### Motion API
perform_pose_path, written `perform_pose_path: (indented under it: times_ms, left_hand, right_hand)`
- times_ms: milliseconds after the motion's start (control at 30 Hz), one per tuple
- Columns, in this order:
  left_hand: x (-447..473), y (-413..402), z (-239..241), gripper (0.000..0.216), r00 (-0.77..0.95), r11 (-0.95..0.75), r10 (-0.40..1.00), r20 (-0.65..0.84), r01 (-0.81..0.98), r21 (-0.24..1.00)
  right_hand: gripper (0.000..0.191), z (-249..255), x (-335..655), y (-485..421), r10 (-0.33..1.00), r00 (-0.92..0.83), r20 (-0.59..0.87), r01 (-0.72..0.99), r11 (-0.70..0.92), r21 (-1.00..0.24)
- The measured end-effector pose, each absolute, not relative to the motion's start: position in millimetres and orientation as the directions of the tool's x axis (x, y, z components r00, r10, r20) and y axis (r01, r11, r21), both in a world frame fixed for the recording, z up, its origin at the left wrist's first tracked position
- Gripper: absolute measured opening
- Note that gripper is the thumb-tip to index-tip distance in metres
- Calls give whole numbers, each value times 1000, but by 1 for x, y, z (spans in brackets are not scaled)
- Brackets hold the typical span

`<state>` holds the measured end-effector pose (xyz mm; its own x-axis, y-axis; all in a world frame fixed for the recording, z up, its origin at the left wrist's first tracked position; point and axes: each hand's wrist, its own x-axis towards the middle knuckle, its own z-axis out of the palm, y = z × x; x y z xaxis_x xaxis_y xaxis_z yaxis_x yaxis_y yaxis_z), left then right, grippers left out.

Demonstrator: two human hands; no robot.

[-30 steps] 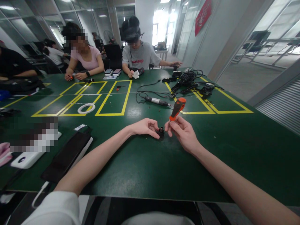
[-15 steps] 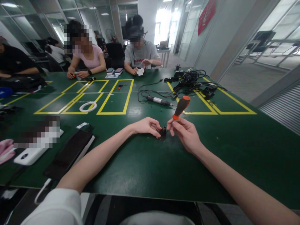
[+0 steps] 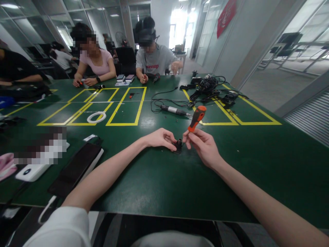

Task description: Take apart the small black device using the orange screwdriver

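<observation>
My left hand (image 3: pixel 165 139) pinches a small black part (image 3: pixel 178 146) with a short upright cylinder, which rests on the green table (image 3: pixel 144 178). Its exact kind is too small to make out. Between the fingers of my right hand (image 3: pixel 202 144) is a screwdriver (image 3: pixel 197 118) with an orange and dark grey handle. The handle points up and leans a little to the right, and the thin shaft runs down toward the right side of the black part. Whether the tip touches it I cannot tell.
Beyond my hands lies a corded electric screwdriver (image 3: pixel 173 110), with tangled black cables (image 3: pixel 208 87) behind it. A white ring (image 3: pixel 96 117) sits on the yellow tape lines. At left are a dark phone-like slab (image 3: pixel 75 168) and a white power bank (image 3: pixel 38 168). Co-workers sit opposite.
The screwdriver handle has turned and tipped slightly left in my right hand. My left hand keeps its place. Across the table, a co-worker's hand has moved out to the right.
</observation>
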<state>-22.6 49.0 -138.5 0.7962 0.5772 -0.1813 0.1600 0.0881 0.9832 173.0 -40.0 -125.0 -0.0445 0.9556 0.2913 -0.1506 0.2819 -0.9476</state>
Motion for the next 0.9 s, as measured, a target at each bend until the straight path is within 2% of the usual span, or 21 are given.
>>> perform_pose_path:
  times_ms: [300, 467, 633, 767, 900]
  left_hand:
    - [-24, 52, -139, 38, 821, 68, 545, -169, 158, 985]
    - [-23, 51, -138, 57, 830, 53, 539, -147, 141, 989]
    - [-21, 48, -138, 46, 792, 37, 592, -148, 157, 987]
    - [-22, 48, -138, 45, 796, 47, 578, -180, 188, 981]
    - [-23, 49, -137, 46, 812, 41, 552, -188, 199, 979]
  right_hand:
    - [39, -126, 174, -39, 954, -28, 298, -92, 295, -951]
    - [37, -127, 175, -39, 953, -56, 299, -146, 288, -946]
    - [37, -125, 174, -40, 955, -18, 295, -144, 290, -946]
    - [36, -124, 175, -39, 955, -13, 298, -92, 295, -951]
    - [36, -125, 174, -39, 957, -56, 285, -139, 276, -951]
